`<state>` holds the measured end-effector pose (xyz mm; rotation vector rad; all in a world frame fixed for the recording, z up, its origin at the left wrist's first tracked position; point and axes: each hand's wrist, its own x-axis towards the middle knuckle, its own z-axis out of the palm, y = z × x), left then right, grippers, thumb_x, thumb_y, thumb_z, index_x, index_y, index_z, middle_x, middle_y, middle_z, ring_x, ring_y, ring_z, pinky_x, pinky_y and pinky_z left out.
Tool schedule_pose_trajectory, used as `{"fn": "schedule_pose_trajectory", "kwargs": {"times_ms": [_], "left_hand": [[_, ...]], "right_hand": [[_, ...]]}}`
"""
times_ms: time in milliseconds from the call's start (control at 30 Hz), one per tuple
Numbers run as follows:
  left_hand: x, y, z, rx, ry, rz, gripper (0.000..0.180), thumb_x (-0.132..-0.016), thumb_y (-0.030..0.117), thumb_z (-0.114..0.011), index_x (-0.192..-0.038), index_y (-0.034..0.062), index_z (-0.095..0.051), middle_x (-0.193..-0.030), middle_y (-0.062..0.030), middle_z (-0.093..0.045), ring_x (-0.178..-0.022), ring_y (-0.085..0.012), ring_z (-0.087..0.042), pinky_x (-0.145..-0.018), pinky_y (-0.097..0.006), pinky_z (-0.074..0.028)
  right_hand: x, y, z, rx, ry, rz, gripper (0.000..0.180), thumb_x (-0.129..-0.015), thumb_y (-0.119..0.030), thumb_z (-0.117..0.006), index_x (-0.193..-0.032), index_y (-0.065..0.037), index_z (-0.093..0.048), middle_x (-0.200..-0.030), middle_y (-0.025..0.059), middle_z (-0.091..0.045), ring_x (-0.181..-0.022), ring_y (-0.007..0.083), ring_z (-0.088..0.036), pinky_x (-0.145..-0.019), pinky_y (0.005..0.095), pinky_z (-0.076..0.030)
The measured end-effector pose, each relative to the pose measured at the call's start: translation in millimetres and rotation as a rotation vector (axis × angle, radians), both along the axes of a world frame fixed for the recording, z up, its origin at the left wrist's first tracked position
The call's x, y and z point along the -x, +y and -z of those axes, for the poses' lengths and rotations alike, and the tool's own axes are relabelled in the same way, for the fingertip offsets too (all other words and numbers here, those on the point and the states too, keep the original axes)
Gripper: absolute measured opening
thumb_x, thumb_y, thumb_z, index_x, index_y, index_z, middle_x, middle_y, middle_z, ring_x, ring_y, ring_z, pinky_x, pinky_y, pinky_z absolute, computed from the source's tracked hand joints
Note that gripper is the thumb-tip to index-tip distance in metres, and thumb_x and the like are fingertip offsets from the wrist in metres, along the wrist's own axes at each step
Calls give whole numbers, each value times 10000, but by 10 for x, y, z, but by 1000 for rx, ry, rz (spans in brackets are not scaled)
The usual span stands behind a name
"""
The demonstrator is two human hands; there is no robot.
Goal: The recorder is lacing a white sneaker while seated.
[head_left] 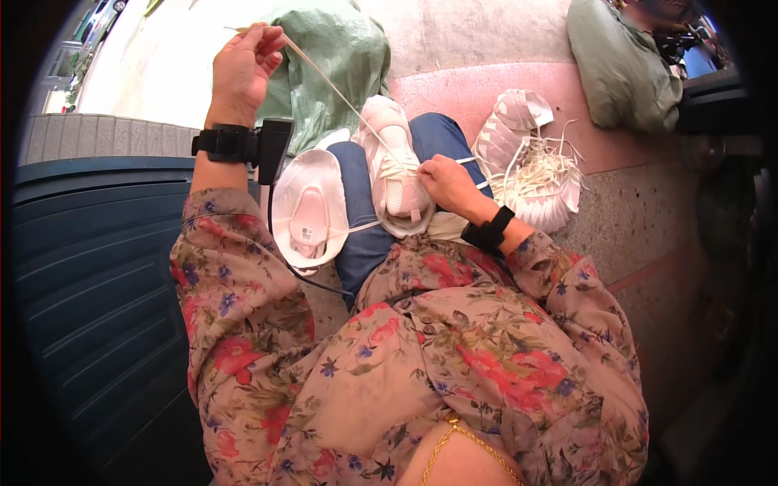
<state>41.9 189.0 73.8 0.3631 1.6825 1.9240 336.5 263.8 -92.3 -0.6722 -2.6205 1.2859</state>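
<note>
A pale pink and white sneaker (393,134) lies across my lap, partly laced. Raised at the far left, my left hand (247,69) pinches the end of a cream shoelace (328,83), which runs taut down to the sneaker's lacing. My right hand (452,185) is closed against the right edge of that lacing; its fingertips hide whatever they grip. Beside my left thigh sits a white and pink shoe (309,212), its insole showing. Right of my lap, a heap of loose cream laces (531,174) lies among more pale pink shoes (509,121).
A green woven sack (332,61) stands in front of my knees, and another green sack (620,73) at the far right. A dark blue ribbed panel (105,300) fills the left side. A black cable (284,247) hangs from the device on my left wrist.
</note>
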Motion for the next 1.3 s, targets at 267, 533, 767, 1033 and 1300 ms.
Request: {"fn": "schedule_pose_trajectory", "kwargs": {"times_ms": [267,533,767,1033,1300], "left_hand": [[73,25,-51,-1,36,-12,166,-889,131,-496,-992,3,-522,-909,-108,-610,-835,-186,-585,-654,-267,-450],[276,-192,582,685,960,383,140,-792,136,-543,-886,52,-601,-890,-47,-607,-815,-126,-551,-667,-290,-441],[-1459,-655,1474,567,684,652,412,-778,70,-531,-1173,-6,-437,-814,-133,-621,-818,-285,-575,-759,-362,-435],[-1758,-619,1466,557,830,623,421,-776,39,-491,-1190,-7,-427,-834,-210,-554,-784,-373,-519,-696,-421,-436],[-1733,-615,1519,537,685,558,459,-767,6,-475,-1221,-16,-409,-801,-114,-612,-810,-315,-501,-749,-385,-413]], "right_hand": [[36,-33,-56,-216,-52,-94,153,-761,-128,-523,-735,-15,-623,-777,163,-564,-799,335,-550,-705,409,-448],[135,74,18,122,56,-122,195,-722,-169,-529,-648,4,-579,-645,244,-523,-627,396,-538,-574,447,-415],[74,-41,109,33,-11,-93,199,-759,-177,-532,-708,-4,-618,-728,200,-567,-725,370,-557,-649,439,-441],[112,64,117,545,-32,-66,175,-730,-148,-607,-812,3,-639,-709,173,-616,-649,255,-612,-603,309,-459],[130,13,-26,336,-69,5,189,-710,-138,-639,-829,8,-623,-689,139,-614,-622,216,-611,-588,301,-463]]}}
